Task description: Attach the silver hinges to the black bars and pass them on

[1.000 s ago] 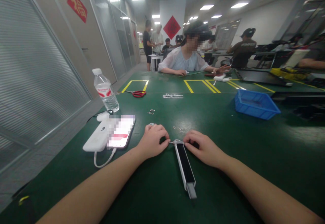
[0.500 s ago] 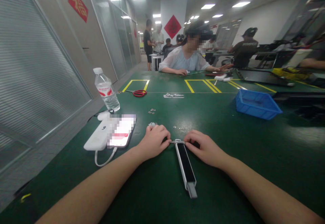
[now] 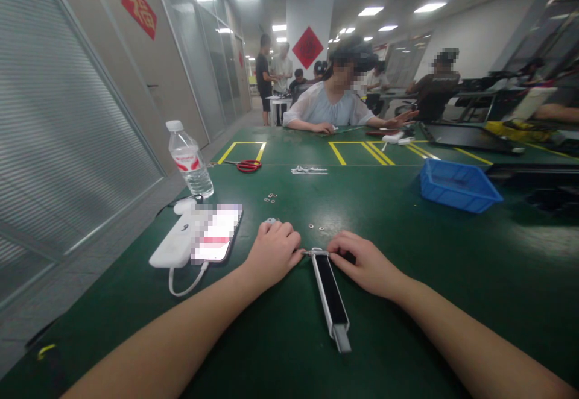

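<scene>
A long, narrow white-framed piece with a black face lies on the green table, a grey tab sticking out of its near end. My left hand is closed, thumb and fingertips together on a small metal pin at the far end's left side. Its exact kind is too small to tell. On the opposite side, my right hand is closed with its fingertips against the far right corner of the long piece. Just beyond lie two small nuts. Grey small parts show behind my left hand.
To the left are a phone, a white power bank with a cable, and a water bottle. Red-handled scissors, small metal parts and a blue bin lie farther off. A person sits opposite.
My left hand's fingers have shifted slightly at the metal pin. My right hand and the long piece stay in place.
</scene>
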`<state>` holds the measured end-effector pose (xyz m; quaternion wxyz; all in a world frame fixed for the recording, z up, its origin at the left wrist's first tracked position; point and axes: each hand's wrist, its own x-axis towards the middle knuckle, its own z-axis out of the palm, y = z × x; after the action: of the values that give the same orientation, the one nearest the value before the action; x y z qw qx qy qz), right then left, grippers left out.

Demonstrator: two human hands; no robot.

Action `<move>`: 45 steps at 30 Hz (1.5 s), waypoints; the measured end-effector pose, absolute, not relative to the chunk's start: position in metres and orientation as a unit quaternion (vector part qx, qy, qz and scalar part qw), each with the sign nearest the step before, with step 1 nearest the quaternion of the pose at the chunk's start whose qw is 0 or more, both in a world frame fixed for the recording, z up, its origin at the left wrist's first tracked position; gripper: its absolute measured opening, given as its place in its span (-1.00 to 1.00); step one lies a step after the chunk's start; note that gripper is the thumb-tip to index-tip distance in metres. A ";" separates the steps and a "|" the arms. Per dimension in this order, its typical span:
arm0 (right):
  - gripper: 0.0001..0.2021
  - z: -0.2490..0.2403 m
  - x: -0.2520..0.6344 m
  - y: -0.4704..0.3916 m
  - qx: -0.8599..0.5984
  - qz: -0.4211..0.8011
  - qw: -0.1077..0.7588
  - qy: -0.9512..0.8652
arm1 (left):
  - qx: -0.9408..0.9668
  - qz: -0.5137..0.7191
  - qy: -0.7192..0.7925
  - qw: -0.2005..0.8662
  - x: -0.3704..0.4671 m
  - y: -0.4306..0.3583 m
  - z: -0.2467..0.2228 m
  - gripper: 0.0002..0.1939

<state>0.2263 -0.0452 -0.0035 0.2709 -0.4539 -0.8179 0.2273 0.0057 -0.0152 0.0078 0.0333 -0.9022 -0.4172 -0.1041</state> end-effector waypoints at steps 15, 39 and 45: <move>-0.88 -0.004 0.226 -0.045 -0.451 0.230 0.267 -0.820 | -0.896 -0.074 -0.436 0.045 0.010 -0.020 0.012 -0.84; -0.88 -0.004 0.226 -0.045 -0.453 0.235 0.267 -0.818 | -0.895 -0.065 -0.441 -0.031 0.010 -0.016 0.008 -0.89; -0.87 -0.005 0.226 -0.045 -0.450 0.230 0.269 -0.820 | -0.899 -0.065 -0.432 -0.002 0.010 -0.017 0.007 -0.89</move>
<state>0.2262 -0.0447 -0.0047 0.2690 -0.4502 -0.8199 0.2295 0.0102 -0.0168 0.0067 -0.0018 -0.8994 -0.4324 -0.0646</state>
